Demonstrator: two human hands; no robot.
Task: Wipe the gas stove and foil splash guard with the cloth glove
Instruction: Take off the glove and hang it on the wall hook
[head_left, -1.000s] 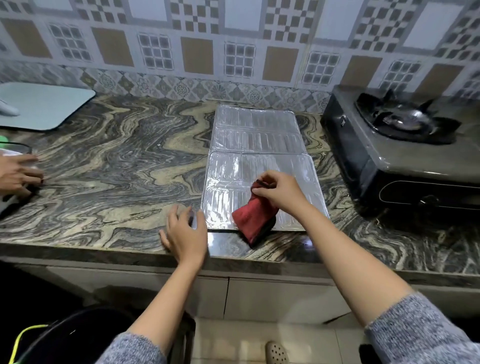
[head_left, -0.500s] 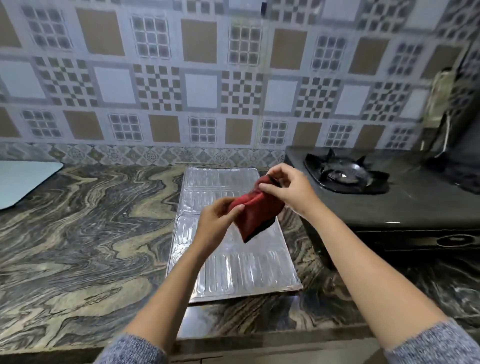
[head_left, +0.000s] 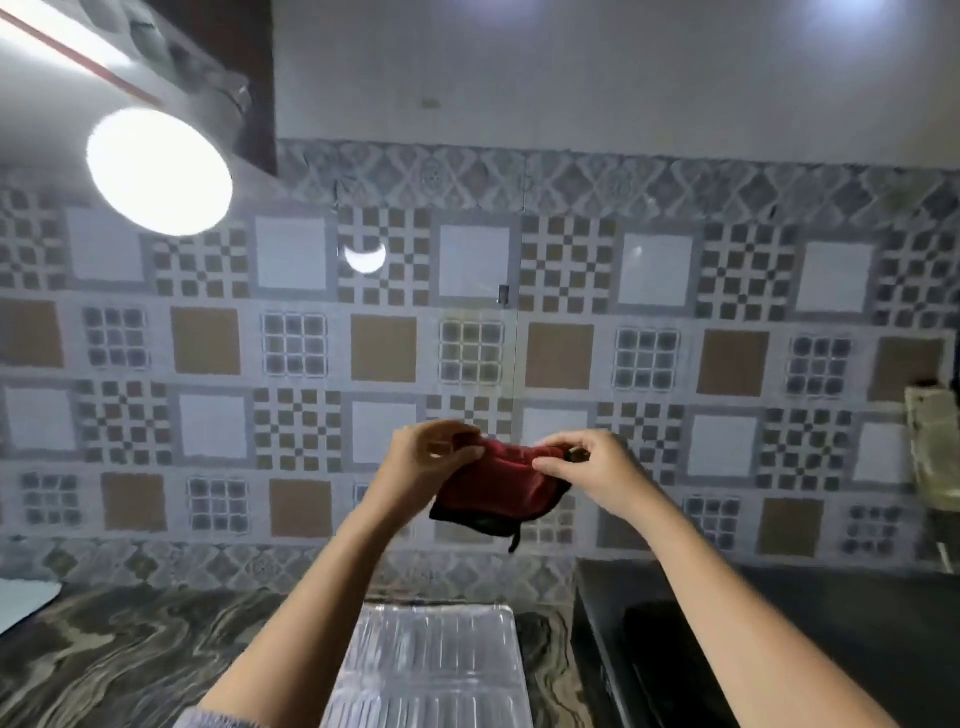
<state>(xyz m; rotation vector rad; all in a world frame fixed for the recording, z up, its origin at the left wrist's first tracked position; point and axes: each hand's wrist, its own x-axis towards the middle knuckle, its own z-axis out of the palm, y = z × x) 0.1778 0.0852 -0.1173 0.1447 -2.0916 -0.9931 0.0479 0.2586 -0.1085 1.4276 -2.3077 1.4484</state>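
Both hands hold the red cloth glove (head_left: 498, 483) up high. The left hand (head_left: 426, 462) and right hand (head_left: 587, 467) each pinch its top edge above the foil splash guard (head_left: 431, 660).

1. The left hand (head_left: 426, 462) and the right hand (head_left: 592, 470) hold the red cloth glove (head_left: 498, 486) in the air, each pinching one end of its upper edge.
2. Directly below the cloth glove, the foil splash guard (head_left: 431, 665) lies flat on the marbled countertop (head_left: 130, 649).
3. Below the cloth glove, to the right, is the dark gas stove (head_left: 779, 649), which is blurred.
4. Behind the cloth glove is the tiled wall (head_left: 561, 358). It seems a short dark loop hangs from the lower edge of the glove.
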